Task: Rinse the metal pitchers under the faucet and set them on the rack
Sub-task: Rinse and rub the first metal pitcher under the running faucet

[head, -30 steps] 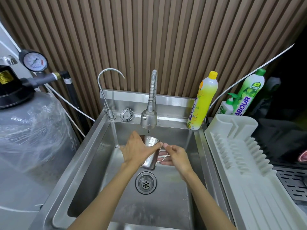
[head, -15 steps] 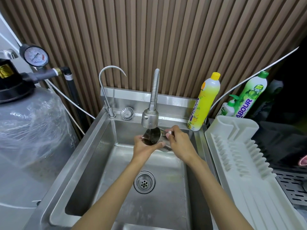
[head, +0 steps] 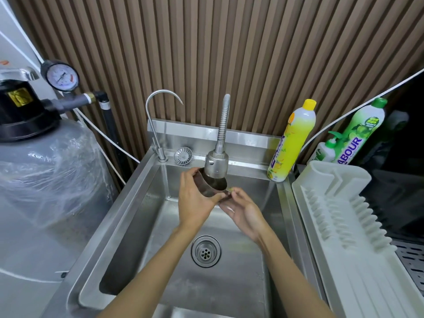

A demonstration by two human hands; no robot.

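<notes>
- Two hands meet over the steel sink (head: 128, 216): the left hand (head: 195, 200) is wrapped around the body of the metal pitcher (head: 207, 188), and the right hand (head: 244, 211) pinches its right edge with thumb and fingertips.
- The metal pitcher is held in the air above the basin, tilted, with its dark mouth directly under the head of the flexible faucet (head: 216, 165). Whether water runs, I cannot tell.
- The sink has a round drain (head: 206, 251) in its floor, and on its back ledge stand a thin curved tap (head: 158, 125) and a small round strainer (head: 182, 155).
- Behind the sink, the wall (head: 229, 53) is covered with vertical brown slats.
- At the left stands a grey tank (head: 46, 180) wrapped in clear plastic, with a black cap (head: 23, 111) and a pressure gauge (head: 60, 77); its numbers are too small to read.
- At the right, a white rack (head: 344, 226) lies just beside the sink.
- A yellow bottle (head: 291, 143) stands on the right back corner of the sink; its label is too blurred to read.
- A green bottle (head: 358, 134) behind the rack shows the letters "ABOUR", and a small pump bottle (head: 325, 152) stands before it.
</notes>
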